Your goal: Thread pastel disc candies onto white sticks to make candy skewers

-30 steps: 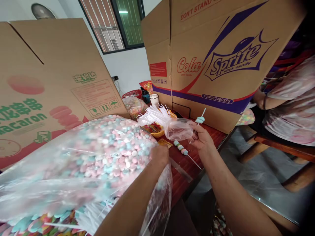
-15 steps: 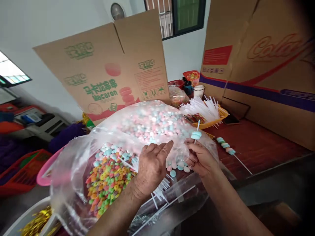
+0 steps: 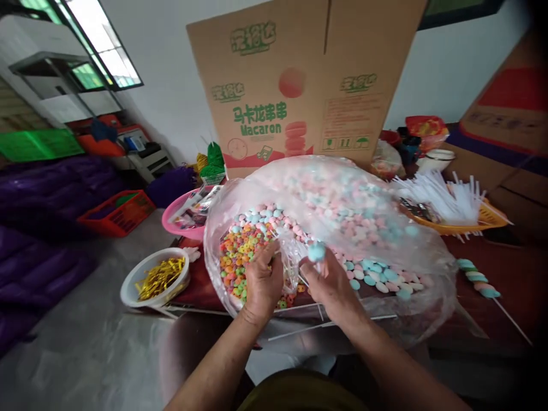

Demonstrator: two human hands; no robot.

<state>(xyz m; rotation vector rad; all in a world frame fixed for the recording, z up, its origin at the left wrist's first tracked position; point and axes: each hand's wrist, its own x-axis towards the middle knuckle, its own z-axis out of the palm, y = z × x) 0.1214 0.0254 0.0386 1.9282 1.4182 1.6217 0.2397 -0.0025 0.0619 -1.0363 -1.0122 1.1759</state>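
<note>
While the right hand (image 3: 330, 283) pinches a candy stick (image 3: 317, 251) in its fingers at the candy bag's (image 3: 363, 188) mouth, the left hand (image 3: 262, 279) curls its fingers inside that mouth, grip unclear.

Left hand (image 3: 263, 279): fingertips buried in a fold of the clear bag (image 3: 342, 194), can't tell what they pinch. Right hand (image 3: 329, 282) covers nearly all of the stick; only the blue candy (image 3: 317, 251) on top shows, & it's blurred. Pastel candies (image 3: 355, 200) under the bag's film are hazy. Near the table (image 3: 514, 268) right edge, the finished skewer (image 3: 476, 278) loses its end in dark vignette. Right carton (image 3: 509, 108) is cut off by pic edge, print unreadable.
</note>
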